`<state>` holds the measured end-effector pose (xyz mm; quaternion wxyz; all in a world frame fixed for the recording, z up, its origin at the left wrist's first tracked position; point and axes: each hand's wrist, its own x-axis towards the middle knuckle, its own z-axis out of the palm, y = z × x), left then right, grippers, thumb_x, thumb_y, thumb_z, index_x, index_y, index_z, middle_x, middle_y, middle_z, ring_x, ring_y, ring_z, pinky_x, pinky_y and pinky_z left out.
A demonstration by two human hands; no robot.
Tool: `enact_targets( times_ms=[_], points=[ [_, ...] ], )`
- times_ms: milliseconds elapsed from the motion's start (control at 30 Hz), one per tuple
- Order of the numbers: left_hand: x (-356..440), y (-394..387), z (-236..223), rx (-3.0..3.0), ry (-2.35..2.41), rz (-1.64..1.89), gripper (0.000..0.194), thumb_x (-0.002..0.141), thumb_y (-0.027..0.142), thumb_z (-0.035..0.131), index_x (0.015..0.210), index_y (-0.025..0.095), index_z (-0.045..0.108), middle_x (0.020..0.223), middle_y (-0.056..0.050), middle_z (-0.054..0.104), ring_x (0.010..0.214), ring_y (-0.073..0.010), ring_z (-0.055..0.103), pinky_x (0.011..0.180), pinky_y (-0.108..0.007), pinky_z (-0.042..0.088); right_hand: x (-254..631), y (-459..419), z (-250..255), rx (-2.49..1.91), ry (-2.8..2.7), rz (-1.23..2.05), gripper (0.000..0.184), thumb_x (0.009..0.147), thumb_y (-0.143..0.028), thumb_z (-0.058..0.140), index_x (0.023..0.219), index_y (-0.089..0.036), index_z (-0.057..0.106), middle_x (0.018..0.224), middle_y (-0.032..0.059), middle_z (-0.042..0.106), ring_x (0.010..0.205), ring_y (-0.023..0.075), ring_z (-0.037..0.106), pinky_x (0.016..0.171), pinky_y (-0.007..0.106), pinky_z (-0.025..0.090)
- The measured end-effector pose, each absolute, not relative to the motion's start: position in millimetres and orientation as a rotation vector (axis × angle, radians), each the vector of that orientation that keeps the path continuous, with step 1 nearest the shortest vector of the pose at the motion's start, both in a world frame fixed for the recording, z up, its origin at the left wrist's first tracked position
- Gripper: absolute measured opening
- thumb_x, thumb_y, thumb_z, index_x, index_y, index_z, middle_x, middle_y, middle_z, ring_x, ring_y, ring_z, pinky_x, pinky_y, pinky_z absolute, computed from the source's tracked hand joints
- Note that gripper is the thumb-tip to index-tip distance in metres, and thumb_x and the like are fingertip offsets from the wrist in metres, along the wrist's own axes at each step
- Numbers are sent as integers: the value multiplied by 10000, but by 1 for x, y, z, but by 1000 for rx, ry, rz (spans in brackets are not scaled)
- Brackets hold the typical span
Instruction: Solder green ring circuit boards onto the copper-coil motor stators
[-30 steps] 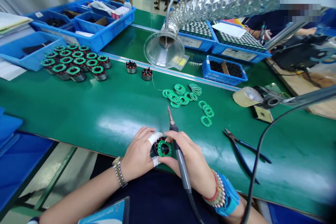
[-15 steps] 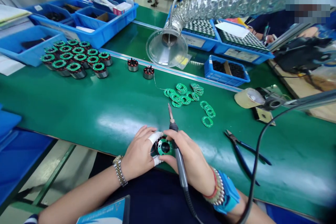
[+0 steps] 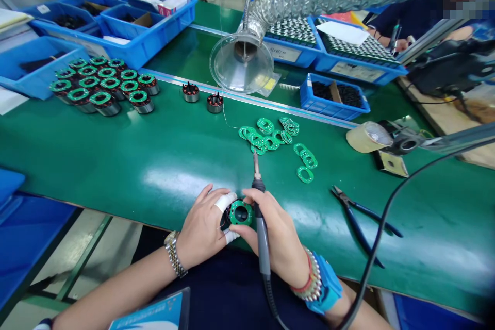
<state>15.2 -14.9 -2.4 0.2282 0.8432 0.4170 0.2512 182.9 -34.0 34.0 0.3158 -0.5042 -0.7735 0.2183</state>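
Note:
Near the table's front edge, my left hand [image 3: 207, 221] is closed around a motor stator [image 3: 226, 218], with white tape on its thumb and a finger. A green ring-shaped circuit board [image 3: 235, 212] sits at the stator's end, facing up toward me. My right hand [image 3: 276, 227] grips a soldering iron [image 3: 263, 245], its tip pointing away from me. The thumb and a fingertip of that hand also touch the board's edge. Loose green ring boards [image 3: 266, 139] lie beyond the iron's tip. Two stators without boards [image 3: 214, 103] stand farther back.
Stators with boards [image 3: 104, 103] stand grouped at the left by blue bins [image 3: 127, 49]. A clear fume hood [image 3: 242, 69] hangs over the back. Cutting pliers [image 3: 358, 221] lie at the right, below a solder iron stand [image 3: 390, 162]. A co-worker's hand [image 3: 402, 44] shows at upper right.
The camera view has shifted slightly. The soldering iron has turned more upright in my right hand, and the board is tilted a little differently between my fingers. Both hands keep their holds.

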Motion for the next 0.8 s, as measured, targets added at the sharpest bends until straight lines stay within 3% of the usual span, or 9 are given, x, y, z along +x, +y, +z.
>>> enact_targets(
  times_ms=[200, 300, 467, 667, 800],
  points=[
    [10, -15, -3, 2351, 1151, 654, 600, 719, 251, 635, 1258, 120, 405, 1200, -184, 561, 1155, -295, 496, 1025, -547, 323, 187, -33, 32, -1271, -2035, 590, 534, 778, -347, 652, 1215, -198, 385, 986, 85, 560, 869, 214, 565, 766, 357, 506],
    [-6, -10, 1, 2323, 1036, 679, 506, 813, 223, 570, 1285, 178, 394, 1216, -140, 560, 1142, -246, 512, 990, -480, 393, 191, -34, 29, -1256, -2029, 613, 569, 762, -360, 666, 1224, -190, 380, 1059, 105, 548, 950, 228, 565, 817, 363, 505],
    [-26, 8, 18, 2200, 742, 729, 193, 846, 207, 548, 1017, 241, 631, 936, -45, 652, 843, -148, 619, 740, -280, 512, 193, -33, 25, -1188, -2042, 680, 510, 789, -303, 638, 1222, -201, 388, 1089, 95, 566, 984, 213, 580, 847, 343, 508],
    [-11, 17, 27, 1626, 932, 606, 142, 796, 293, 591, 741, 173, 642, 711, -26, 663, 668, -148, 618, 670, -296, 519, 194, -27, 26, -1129, -2072, 743, 474, 797, -208, 615, 1208, -209, 380, 1058, 94, 563, 935, 203, 581, 817, 351, 509],
    [-8, 12, 23, 1103, 981, 582, 148, 736, 291, 655, 756, 146, 631, 672, -24, 668, 638, -142, 634, 629, -275, 526, 195, -27, 26, -1112, -2096, 775, 479, 804, -188, 601, 1218, -202, 360, 1057, 98, 546, 931, 201, 572, 816, 350, 505]
  ],
)
